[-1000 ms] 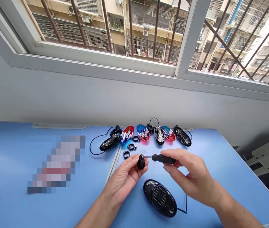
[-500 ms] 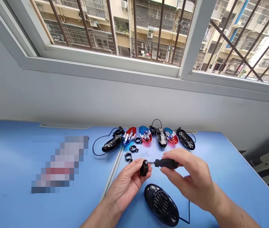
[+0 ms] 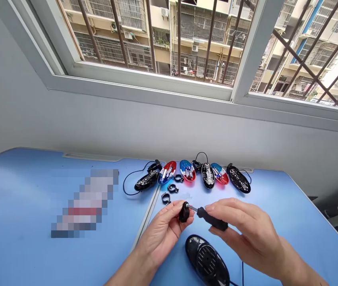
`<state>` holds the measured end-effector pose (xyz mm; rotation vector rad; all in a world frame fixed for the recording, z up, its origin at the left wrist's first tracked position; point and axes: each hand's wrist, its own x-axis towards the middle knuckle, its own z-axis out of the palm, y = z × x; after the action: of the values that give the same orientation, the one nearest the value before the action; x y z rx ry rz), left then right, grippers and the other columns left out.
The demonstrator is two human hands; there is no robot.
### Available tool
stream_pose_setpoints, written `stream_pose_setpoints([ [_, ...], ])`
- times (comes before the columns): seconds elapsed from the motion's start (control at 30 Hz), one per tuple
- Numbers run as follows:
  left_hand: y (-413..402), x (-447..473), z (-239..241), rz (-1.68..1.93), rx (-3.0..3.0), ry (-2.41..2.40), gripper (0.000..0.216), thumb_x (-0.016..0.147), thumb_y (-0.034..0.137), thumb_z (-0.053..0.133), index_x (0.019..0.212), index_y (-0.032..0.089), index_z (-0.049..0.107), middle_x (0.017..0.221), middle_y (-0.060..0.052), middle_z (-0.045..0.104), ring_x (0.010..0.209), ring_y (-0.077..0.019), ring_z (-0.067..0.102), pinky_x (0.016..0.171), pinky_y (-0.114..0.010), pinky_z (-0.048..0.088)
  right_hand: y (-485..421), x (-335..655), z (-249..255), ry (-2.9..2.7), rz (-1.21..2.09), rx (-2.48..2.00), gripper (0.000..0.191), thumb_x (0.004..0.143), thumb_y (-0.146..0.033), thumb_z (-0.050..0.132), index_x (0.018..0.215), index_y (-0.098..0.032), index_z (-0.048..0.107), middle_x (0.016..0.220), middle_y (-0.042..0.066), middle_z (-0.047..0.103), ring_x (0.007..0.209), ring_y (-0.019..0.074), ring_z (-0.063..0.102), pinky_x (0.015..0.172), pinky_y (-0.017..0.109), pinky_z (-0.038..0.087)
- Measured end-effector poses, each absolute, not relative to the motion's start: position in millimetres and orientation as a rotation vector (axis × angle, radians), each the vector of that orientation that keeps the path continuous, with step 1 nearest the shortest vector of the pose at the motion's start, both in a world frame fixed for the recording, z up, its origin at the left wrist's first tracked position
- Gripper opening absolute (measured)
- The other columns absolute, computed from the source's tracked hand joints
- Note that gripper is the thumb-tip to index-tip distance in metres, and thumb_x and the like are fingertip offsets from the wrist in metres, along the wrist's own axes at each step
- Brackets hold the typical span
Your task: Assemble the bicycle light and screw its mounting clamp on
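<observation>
Between the thumb and fingers of my left hand (image 3: pixel 164 228) is a black ring clamp (image 3: pixel 183 213), held upright. My right hand (image 3: pixel 249 232) grips a black-handled screwdriver (image 3: pixel 212 219), its shaft tilted down to the right from the clamp. The screwdriver's tip meets the small screw at the top of the clamp. Below both hands lies a glossy black oval housing (image 3: pixel 207 260) with slots in its raised round middle and a cable at its lower end; the bottom of it is cut off by the frame.
Loose ring clamps (image 3: pixel 172 188) lie beyond my left hand. Along the table's back edge are red-and-blue oval covers (image 3: pixel 167 172) holding batteries, and opened black housings (image 3: pixel 208 176) with wires. A blurred-out item (image 3: pixel 85 204) lies on the left of the blue table (image 3: pixel 22 198).
The screwdriver's handle has swung downward, so it now slants instead of lying level. My right hand has shifted lower and to the right. The whole view has moved slightly.
</observation>
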<state>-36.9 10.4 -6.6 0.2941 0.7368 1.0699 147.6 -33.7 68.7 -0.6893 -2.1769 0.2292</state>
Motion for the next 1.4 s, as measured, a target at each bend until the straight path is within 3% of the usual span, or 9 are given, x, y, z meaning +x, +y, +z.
stream_pose_setpoints([
  [0.17, 11, -35, -5, 1.085, 0.269, 0.735, 0.023, 0.085, -0.002, 0.049, 0.071, 0.006, 0.065, 0.065, -0.009, 0.067, 0.056, -0.0138, 0.066, 0.053, -0.022, 0.058, -33, 142, 60, -2.133, -0.101, -0.812, 0.015, 0.088, -0.016, 0.058, 0.103, -0.018, 0.058, 0.072, 0.002, 0.059, 0.057, 0.01, 0.053, 0.048, 0.02, 0.044],
  [0.27, 11, -35, -4, 1.099, 0.249, 0.759, 0.024, 0.086, -0.002, 0.048, 0.07, 0.006, 0.064, 0.063, -0.009, 0.066, 0.055, -0.0145, 0.066, 0.052, -0.022, 0.058, -31, 141, 55, -2.112, -0.155, -0.823, 0.013, 0.088, -0.016, 0.059, 0.101, -0.016, 0.058, 0.063, 0.0, 0.053, 0.05, 0.0094, 0.045, 0.044, 0.021, 0.036],
  [0.43, 12, -36, -5, 1.106, 0.257, 0.722, 0.022, 0.085, -0.002, 0.049, 0.071, 0.006, 0.064, 0.064, -0.009, 0.066, 0.057, -0.015, 0.066, 0.052, -0.023, 0.059, -30, 146, 58, -2.155, 0.107, -0.818, 0.023, 0.09, -0.014, 0.053, 0.113, -0.018, 0.057, 0.071, 0.002, 0.055, 0.056, 0.0104, 0.048, 0.047, 0.021, 0.04],
  [0.6, 13, -38, -5, 1.131, 0.265, 0.714, 0.021, 0.086, -0.001, 0.049, 0.073, 0.006, 0.064, 0.066, -0.01, 0.067, 0.058, -0.0153, 0.066, 0.054, -0.024, 0.059, -36, 156, 68, -2.283, 0.481, -0.881, 0.037, 0.09, -0.007, 0.047, 0.123, -0.023, 0.05, 0.091, 0.004, 0.061, 0.074, 0.012, 0.057, 0.061, 0.023, 0.048],
  [0.83, 12, -36, -3, 1.13, 0.258, 0.714, 0.022, 0.086, -0.001, 0.049, 0.071, 0.006, 0.063, 0.065, -0.009, 0.066, 0.057, -0.0141, 0.066, 0.052, -0.022, 0.059, -31, 154, 53, -2.223, -0.021, -0.904, 0.015, 0.089, -0.023, 0.058, 0.102, -0.016, 0.054, 0.066, 0.0, 0.057, 0.055, 0.012, 0.05, 0.05, 0.024, 0.042],
  [0.9, 12, -37, -3, 1.134, 0.252, 0.721, 0.021, 0.086, -0.001, 0.049, 0.072, 0.007, 0.063, 0.065, -0.009, 0.066, 0.057, -0.0146, 0.067, 0.052, -0.022, 0.059, -28, 150, 49, -2.175, -0.054, -0.901, 0.017, 0.089, -0.021, 0.057, 0.105, -0.016, 0.054, 0.067, 0.001, 0.057, 0.056, 0.0124, 0.051, 0.05, 0.024, 0.042],
  [1.03, 11, -37, -2, 1.137, 0.281, 0.728, 0.019, 0.085, -0.001, 0.051, 0.073, 0.008, 0.063, 0.063, -0.008, 0.067, 0.057, -0.0146, 0.067, 0.053, -0.022, 0.059, -27, 144, 51, -2.086, 0.081, -0.859, 0.031, 0.09, -0.015, 0.053, 0.12, -0.017, 0.05, 0.075, 0.004, 0.061, 0.062, 0.0131, 0.054, 0.052, 0.024, 0.046],
  [1.27, 11, -37, 0, 1.142, 0.276, 0.752, 0.02, 0.086, -0.002, 0.049, 0.074, 0.007, 0.062, 0.065, -0.009, 0.067, 0.056, -0.0139, 0.067, 0.052, -0.022, 0.059, -29, 155, 65, -2.187, 0.492, -0.865, 0.028, 0.088, -0.01, 0.05, 0.113, -0.023, 0.056, 0.086, 0.003, 0.065, 0.071, 0.0126, 0.058, 0.054, 0.023, 0.048],
  [1.4, 12, -37, 0, 1.148, 0.27, 0.751, 0.021, 0.086, -0.002, 0.049, 0.074, 0.006, 0.063, 0.066, -0.009, 0.067, 0.057, -0.0141, 0.067, 0.053, -0.022, 0.059, -29, 159, 63, -2.247, 0.387, -0.837, 0.028, 0.09, -0.011, 0.051, 0.116, -0.021, 0.053, 0.087, 0.004, 0.067, 0.071, 0.0126, 0.061, 0.059, 0.024, 0.05],
])
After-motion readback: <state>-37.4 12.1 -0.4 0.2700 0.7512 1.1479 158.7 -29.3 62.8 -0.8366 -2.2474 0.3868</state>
